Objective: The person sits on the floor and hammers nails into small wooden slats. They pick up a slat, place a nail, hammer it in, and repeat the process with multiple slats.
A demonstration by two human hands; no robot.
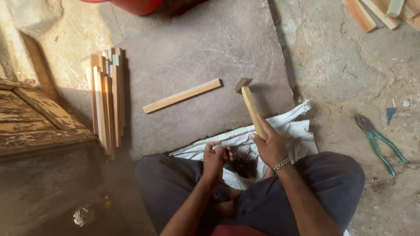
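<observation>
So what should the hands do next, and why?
Probably the left hand lifts one nail from the dark nail pile toward the lone wood strip, since the right hand already holds the hammer raised over the stone slab.

Wooden-handled hammer (250, 102) standing tilted, iron head uppermost, over the slab; dark nails (241, 165) lying heaped on white cloth.
</observation>
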